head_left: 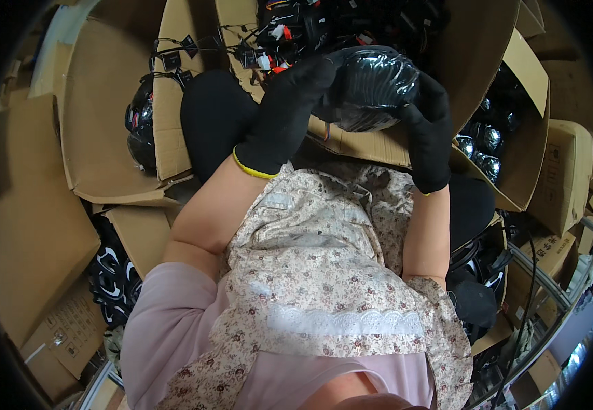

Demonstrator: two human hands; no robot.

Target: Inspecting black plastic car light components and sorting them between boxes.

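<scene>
Between my two hands is a rounded black object (pixel 378 82) in shiny, clear plastic film, held over the near edge of an open cardboard box (pixel 371 145). Black gloves cover both hands. My left hand (pixel 286 106) grips the object's left side, its fingers partly hidden behind it. On the other side, my right hand (pixel 432 133) has its thumb against the lower right of the wrap and its fingers round the right end. What kind of part is inside the film, I cannot tell. Dark parts with cables and white and red connectors (pixel 279 33) fill the box beyond.
At right, a carton holds several shiny film-wrapped black pieces (pixel 491 140). Another open carton (pixel 105 102) at left contains a dark wrapped part (pixel 143 126). Black parts with pale curved edges (pixel 111 273) lie at lower left. A metal rail (pixel 539 273) runs along the right.
</scene>
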